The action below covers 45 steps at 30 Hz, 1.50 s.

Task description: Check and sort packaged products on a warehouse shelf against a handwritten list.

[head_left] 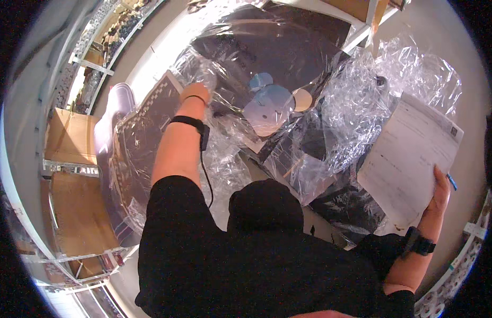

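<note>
Paper in one hand, crinkled wrap at the other

Slickness looked the likeliest source of trouble. Clear plastic wrap (344, 87) lay in loose, glossy folds to the right of the bear-faced piece (272, 108), which itself lay under a see-through covering. To the left of that bear-faced piece, the left hand (198, 91) was up against more wrap, beside a grey checker-edged piece (145, 127); its fingers were lost in the glare, so whether they gripped, spread or merely rested could not be told. If they only pressed on the slippery surface, the layers could slide, or the wrap could tear at a pull.

Right of the bear-faced piece, past the loose folds, the right hand (441, 191) pinched the paper sheets (405, 159) by their outer edge, with a blue pen (452, 182) poking out beside it. One hand minding both made for a slim hold: the paper could sag or crease, or the pen slip away. A cable (206, 177) hanging from the left wrist device (204, 138), left of the bear-faced piece, could snag on crumpled wrap if the arm swept across.
</note>
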### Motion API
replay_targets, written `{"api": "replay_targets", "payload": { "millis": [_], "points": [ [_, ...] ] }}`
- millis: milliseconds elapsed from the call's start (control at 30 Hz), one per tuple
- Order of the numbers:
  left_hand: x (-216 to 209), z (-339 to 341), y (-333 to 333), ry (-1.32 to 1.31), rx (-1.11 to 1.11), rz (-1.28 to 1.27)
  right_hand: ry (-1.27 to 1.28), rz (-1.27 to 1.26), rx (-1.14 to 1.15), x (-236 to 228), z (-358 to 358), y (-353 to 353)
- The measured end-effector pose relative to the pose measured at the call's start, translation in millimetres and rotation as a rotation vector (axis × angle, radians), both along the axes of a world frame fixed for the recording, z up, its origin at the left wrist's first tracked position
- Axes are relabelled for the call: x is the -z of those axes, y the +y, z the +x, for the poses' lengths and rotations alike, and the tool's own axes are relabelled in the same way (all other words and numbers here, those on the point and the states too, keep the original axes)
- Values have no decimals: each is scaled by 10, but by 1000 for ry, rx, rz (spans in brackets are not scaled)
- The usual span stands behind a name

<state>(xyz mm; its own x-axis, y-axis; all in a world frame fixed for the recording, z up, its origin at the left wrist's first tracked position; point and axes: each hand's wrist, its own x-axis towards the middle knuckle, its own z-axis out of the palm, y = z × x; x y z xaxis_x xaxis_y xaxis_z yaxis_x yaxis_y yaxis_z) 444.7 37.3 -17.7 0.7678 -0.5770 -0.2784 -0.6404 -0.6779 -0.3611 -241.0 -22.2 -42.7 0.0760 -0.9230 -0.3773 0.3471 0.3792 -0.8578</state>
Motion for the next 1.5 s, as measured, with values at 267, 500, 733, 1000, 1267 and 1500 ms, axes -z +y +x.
{"api": "replay_targets", "payload": {
  "millis": [267, 500, 733, 1000, 1267, 1500],
  "points": [
    [-402, 325, 1239, -167, -146, 198, -60, -28, -11, -112, 204, 17],
    [170, -162, 1193, -99, 818, -251, 6, -30, -19, -130, 290, 31],
    [587, -857, 834, 110, 948, -181, -25, -13, -7, -138, 273, 78],
    [19, -1147, -680, 256, 555, -816, -3, -64, 43, -286, 197, 210],
    [-120, -1379, -364, 513, 1052, -562, -85, 18, 58, -370, 377, 193],
    [-478, -1376, 1231, 433, 254, 291, -170, 37, 14, -240, 239, 145]
  ]
}}
